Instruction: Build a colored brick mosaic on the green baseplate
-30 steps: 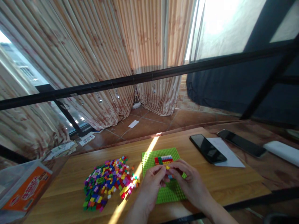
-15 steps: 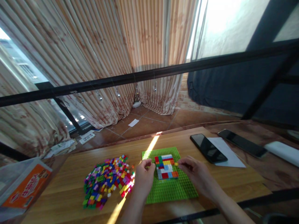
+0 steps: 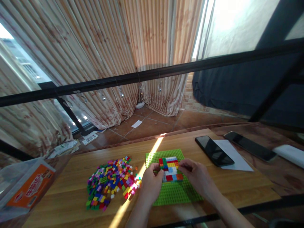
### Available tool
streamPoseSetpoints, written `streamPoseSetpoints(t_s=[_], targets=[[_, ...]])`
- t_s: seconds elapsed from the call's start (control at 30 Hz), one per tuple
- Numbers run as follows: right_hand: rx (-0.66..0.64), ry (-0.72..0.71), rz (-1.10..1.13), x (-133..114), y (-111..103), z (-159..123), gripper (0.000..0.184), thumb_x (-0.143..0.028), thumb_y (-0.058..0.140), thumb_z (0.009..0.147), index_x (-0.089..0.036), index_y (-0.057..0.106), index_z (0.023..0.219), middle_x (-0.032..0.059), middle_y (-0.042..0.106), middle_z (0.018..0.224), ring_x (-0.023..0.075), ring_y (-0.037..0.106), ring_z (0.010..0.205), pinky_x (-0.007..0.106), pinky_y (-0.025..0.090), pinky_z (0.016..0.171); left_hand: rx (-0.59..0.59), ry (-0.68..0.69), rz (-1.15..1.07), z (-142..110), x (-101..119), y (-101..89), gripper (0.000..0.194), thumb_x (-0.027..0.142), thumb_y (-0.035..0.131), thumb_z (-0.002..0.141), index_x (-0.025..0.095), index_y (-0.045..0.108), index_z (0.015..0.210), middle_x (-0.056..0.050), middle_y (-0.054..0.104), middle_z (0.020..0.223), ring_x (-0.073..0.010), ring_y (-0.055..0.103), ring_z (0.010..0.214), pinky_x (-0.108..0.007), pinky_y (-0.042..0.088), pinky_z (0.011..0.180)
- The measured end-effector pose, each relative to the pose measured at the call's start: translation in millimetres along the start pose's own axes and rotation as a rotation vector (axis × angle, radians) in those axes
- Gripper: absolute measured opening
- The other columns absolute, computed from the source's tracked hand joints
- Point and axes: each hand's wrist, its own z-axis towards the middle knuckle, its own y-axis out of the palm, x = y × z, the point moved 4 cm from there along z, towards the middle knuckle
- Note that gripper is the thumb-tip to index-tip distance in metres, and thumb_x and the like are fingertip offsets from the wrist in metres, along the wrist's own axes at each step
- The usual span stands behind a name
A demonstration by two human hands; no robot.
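On a green studded baseplate lies a flat panel of multicoloured toy bricks, with red, blue, white, yellow and orange pieces. My left hand is at the panel's left side, thumb and forefinger curled together over its edge; whatever is between them is hidden. My right hand pinches at the panel's right edge. The small yellow brick seen in those fingers a moment ago is now mostly covered by the fingertips. Left of the baseplate, a loose heap of small coloured bricks spreads over the wooden table.
A black phone lies right of the baseplate, partly on white paper. Beyond the table is another dark phone. A clear tub with an orange label stands at the left. A dark rail crosses before the curtains.
My left hand has moved right, over the panel's left edge. My right fingertips have closed in on its right edge, covering most of the yellow brick. The view has shifted slightly.
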Motion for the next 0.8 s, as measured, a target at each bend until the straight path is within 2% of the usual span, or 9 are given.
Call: streamPoseSetpoints(t_s=[0.13,0.3,0.5,0.8], targets=[[0.008,0.053,0.085,6.4,2.1,1.9,0.011,-0.030,0.057,0.073,-0.023,0.065,0.070,-0.0003,0.069,0.068,0.0182,0.064,0.066,0.028,0.047,0.062,-0.007,0.003,0.004,-1.2,-1.2,0.4,0.025,0.019,0.055,0.075,0.014,0.064,0.098,-0.009,0.070,0.096,-0.0186,0.064,0.085,-0.031,0.049,0.078],[-0.010,0.160,0.293,17.4,7.2,3.2,0.012,-0.031,0.062,0.068,-0.019,0.066,0.069,0.0007,0.068,0.066,0.0166,0.061,0.061,0.028,0.046,0.060,-0.001,0.000,0.016,-1.4,-3.5,1.3,0.025,0.020,0.056,0.075,0.014,0.064,0.098,-0.009,0.070,0.096,-0.0191,0.064,0.086,-0.031,0.049,0.078],[0.083,0.315,0.544,20.7,13.5,3.7,0.014,-0.029,0.071,0.053,-0.018,0.065,0.060,-0.0019,0.063,0.057,0.0133,0.055,0.055,0.025,0.043,0.054,-0.001,-0.007,-0.027,-2.2,-5.1,6.3,0.026,0.012,0.053,0.073,0.015,0.063,0.097,-0.008,0.070,0.098,-0.0180,0.065,0.088,-0.030,0.050,0.081],[0.094,0.427,0.571,13.2,12.3,1.0,0.014,-0.028,0.071,0.050,-0.018,0.065,0.056,-0.0028,0.061,0.049,0.0104,0.048,0.045,0.024,0.035,0.045,0.056,0.014,0.083,-5.6,-5.0,7.2,0.024,0.013,0.054,0.073,0.016,0.063,0.095,-0.006,0.070,0.094,-0.0183,0.064,0.088,-0.032,0.049,0.083]])
